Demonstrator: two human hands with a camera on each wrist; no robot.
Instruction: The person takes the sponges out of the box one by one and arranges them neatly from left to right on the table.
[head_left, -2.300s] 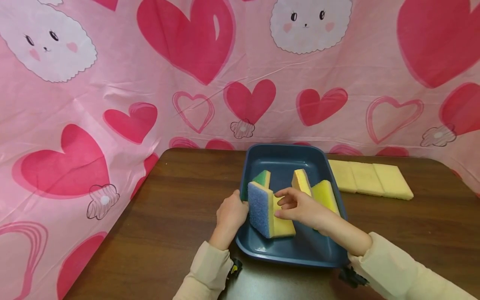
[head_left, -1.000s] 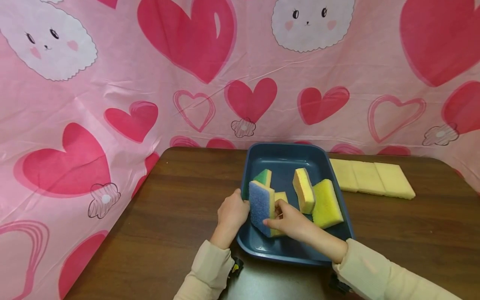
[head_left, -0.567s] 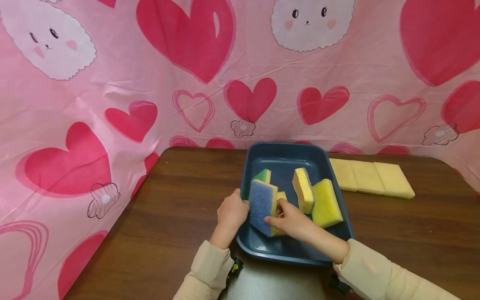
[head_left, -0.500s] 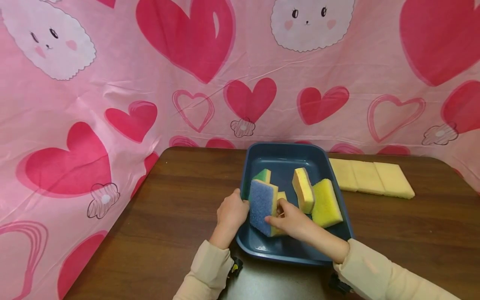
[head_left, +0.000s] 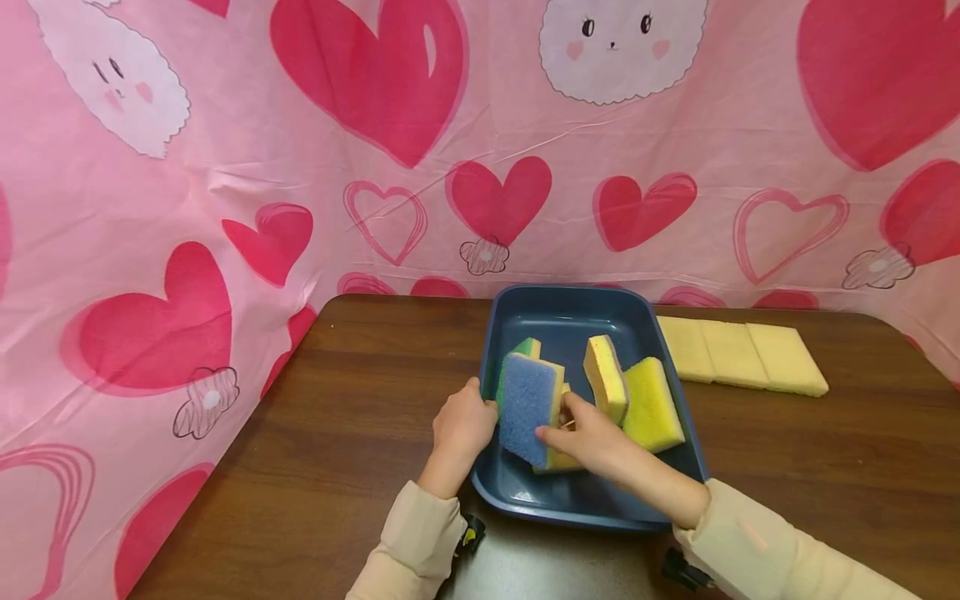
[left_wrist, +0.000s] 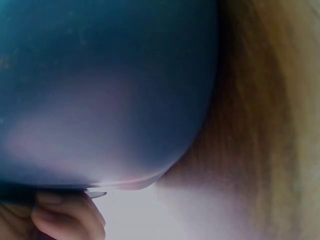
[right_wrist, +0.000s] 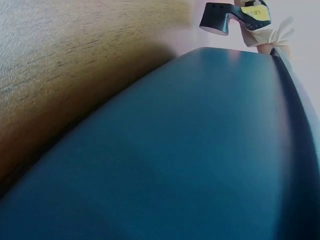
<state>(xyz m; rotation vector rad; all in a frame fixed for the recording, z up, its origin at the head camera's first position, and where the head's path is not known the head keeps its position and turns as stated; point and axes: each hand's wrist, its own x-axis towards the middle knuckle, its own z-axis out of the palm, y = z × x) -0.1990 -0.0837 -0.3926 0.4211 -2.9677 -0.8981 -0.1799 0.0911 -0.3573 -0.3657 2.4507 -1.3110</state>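
Note:
A deep blue tray [head_left: 517, 500] stands on the table with several sponges in it. At its left rim my left hand [head_left: 463, 421] grips the edge; the left wrist view has its curled fingers [left_wrist: 70, 215] at the rim. My right hand [head_left: 592, 437], inside the tray, pinches the right edge of a blue-faced sponge [head_left: 528, 408] that stands upright. Behind that sponge is a green-faced sponge [head_left: 529, 347], mostly hidden. A yellow piece [head_left: 558, 461] shows low behind it. Right of these are an upright yellow sponge [head_left: 606, 375] and a leaning bright yellow sponge [head_left: 652, 408].
Three pale yellow sponges [head_left: 738, 357] lie in a row on the brown wooden table [head_left: 360, 400], right of the tray. A pink curtain [head_left: 420, 225] with hearts hangs behind and to the left. The right wrist view mostly holds the tray's outer wall [right_wrist: 165, 150].
My right hand came from near the middle of the tray onto the blue-faced sponge and now pinches it. That sponge has since shifted slightly right and turned. The left hand stays on the rim.

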